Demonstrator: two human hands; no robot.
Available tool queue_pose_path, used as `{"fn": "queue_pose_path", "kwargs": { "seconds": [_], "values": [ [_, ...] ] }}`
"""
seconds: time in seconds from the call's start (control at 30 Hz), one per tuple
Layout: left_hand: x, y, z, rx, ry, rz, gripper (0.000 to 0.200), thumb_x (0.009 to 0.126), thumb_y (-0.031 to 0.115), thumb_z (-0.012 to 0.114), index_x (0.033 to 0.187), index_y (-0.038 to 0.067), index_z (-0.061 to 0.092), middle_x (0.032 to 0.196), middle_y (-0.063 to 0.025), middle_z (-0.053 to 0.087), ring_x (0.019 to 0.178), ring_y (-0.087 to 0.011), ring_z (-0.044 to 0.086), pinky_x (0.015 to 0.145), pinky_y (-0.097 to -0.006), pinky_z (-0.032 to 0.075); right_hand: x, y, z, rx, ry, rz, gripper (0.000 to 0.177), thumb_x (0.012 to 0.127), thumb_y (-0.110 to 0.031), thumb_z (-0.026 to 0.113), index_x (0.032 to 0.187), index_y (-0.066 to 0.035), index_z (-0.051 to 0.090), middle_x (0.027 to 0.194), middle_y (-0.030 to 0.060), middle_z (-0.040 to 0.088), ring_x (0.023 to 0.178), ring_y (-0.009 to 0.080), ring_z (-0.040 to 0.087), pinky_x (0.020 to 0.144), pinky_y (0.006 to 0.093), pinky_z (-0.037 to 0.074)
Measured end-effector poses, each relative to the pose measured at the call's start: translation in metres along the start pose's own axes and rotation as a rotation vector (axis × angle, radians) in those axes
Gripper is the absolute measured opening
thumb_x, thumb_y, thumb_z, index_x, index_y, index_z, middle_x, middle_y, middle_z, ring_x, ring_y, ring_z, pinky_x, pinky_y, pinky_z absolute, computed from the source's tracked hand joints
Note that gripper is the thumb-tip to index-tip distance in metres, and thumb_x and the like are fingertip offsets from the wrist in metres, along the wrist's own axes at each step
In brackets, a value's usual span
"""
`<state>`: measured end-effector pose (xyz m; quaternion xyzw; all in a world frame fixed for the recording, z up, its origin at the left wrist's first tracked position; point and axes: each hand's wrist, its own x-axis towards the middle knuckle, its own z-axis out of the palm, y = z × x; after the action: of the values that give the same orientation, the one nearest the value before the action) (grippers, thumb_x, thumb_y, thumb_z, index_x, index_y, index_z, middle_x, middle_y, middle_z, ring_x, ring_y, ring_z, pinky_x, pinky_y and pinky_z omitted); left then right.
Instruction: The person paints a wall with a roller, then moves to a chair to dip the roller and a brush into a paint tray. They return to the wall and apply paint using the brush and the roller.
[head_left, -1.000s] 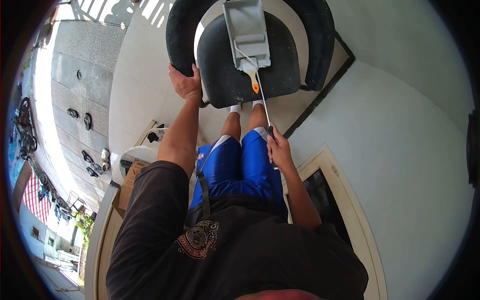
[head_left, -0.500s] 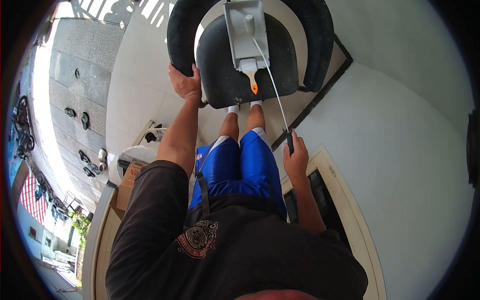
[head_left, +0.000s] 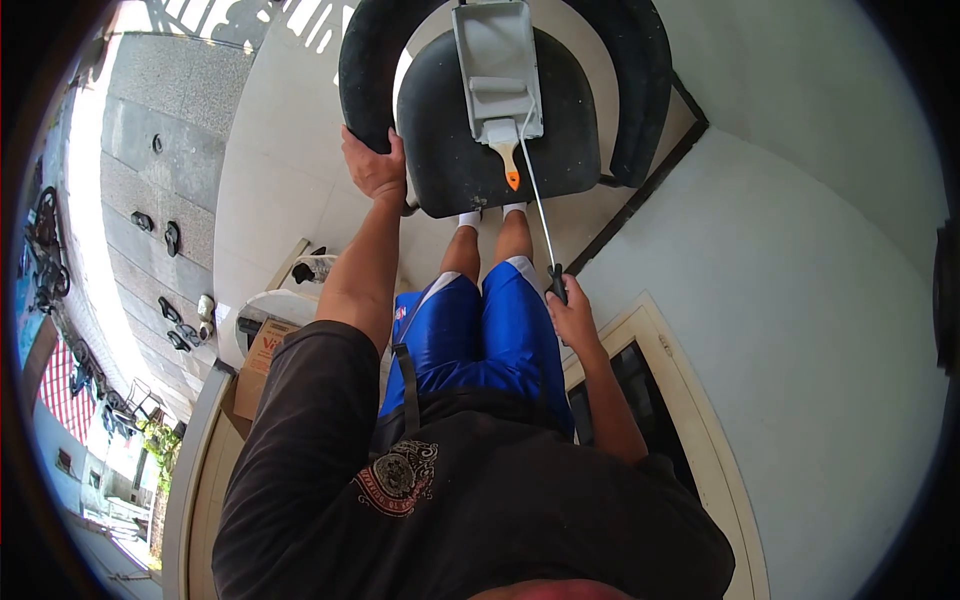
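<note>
My right hand is closed on the black handle of a paint roller, whose long thin rod runs up to a pale roller head lying crosswise in a white paint tray. The tray rests on the black seat of a chair. A flat brush with an orange-tipped handle lies at the tray's near end, its bristles on the rim. My left hand is wrapped round the end of the chair's curved black armrest on the left.
On the right rises a pale wall with a dark skirting strip. A framed opening lies beside my right arm. Left are a cardboard box, shoes and sandals on the paving.
The roller head has moved toward me in the tray and turned from lengthwise to crosswise. My right hand has shifted left and slightly down with the handle.
</note>
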<state>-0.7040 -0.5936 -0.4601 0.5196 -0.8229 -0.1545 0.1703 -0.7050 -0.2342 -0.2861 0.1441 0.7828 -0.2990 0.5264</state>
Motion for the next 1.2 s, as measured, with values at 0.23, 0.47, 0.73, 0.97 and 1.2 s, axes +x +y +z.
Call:
{"fn": "queue_pose_path", "kwargs": {
  "seconds": [0.23,0.47,0.73,0.97,1.2],
  "values": [
    [-0.001,0.001,-0.001,0.002,-0.001,-0.004,0.083,0.075,0.038,0.071,0.14,0.001,0.035,0.109,-0.0204,0.054,0.102,-0.0394,0.056,0.086,-0.0458,0.046,-0.017,0.007,-0.003,-0.128,0.054,-0.187,0.053,0.097,-0.014,0.049,0.149,-0.011,0.035,0.069,0.0092,0.055,0.055,0.0157,0.051,0.058,0.0308,0.047],
    [-0.001,0.0,-0.001,0.001,0.001,0.004,0.082,0.075,0.037,0.071,0.14,0.001,0.036,0.11,-0.0206,0.054,0.101,-0.0396,0.056,0.086,-0.0459,0.046,-0.011,-0.024,0.002,-0.194,-0.025,-0.121,0.056,0.096,-0.011,0.05,0.149,-0.012,0.032,0.086,0.0246,0.062,0.075,0.0377,0.062,0.074,0.043,0.051],
    [-0.001,0.003,-0.003,0.017,-0.012,-0.012,0.082,0.076,0.037,0.071,0.14,0.001,0.035,0.11,-0.0203,0.055,0.102,-0.0393,0.056,0.086,-0.0456,0.046,0.008,-0.079,0.025,-0.26,0.099,-0.232,0.053,0.094,-0.009,0.052,0.144,-0.002,0.035,0.115,0.032,0.06,0.108,0.0482,0.057,0.09,0.0434,0.047],
    [0.0,0.003,-0.005,-0.017,-0.088,-0.078,0.084,0.077,0.038,0.071,0.143,0.002,0.032,0.121,-0.0213,0.054,0.11,-0.0397,0.054,0.092,-0.0468,0.045,-0.025,-0.024,0.025,-0.102,0.127,-0.36,0.052,0.094,-0.012,0.052,0.143,-0.002,0.038,0.115,0.0331,0.059,0.111,0.0477,0.055,0.092,0.0455,0.046],
    [0.001,0.003,-0.004,-0.008,-0.071,-0.06,0.084,0.077,0.038,0.071,0.143,0.002,0.032,0.12,-0.0217,0.054,0.11,-0.04,0.054,0.092,-0.0472,0.045,-0.019,-0.008,0.033,-0.167,0.131,-0.29,0.053,0.094,-0.014,0.053,0.143,-0.002,0.038,0.111,0.0354,0.059,0.108,0.0492,0.056,0.092,0.0459,0.046]
  ]
}}
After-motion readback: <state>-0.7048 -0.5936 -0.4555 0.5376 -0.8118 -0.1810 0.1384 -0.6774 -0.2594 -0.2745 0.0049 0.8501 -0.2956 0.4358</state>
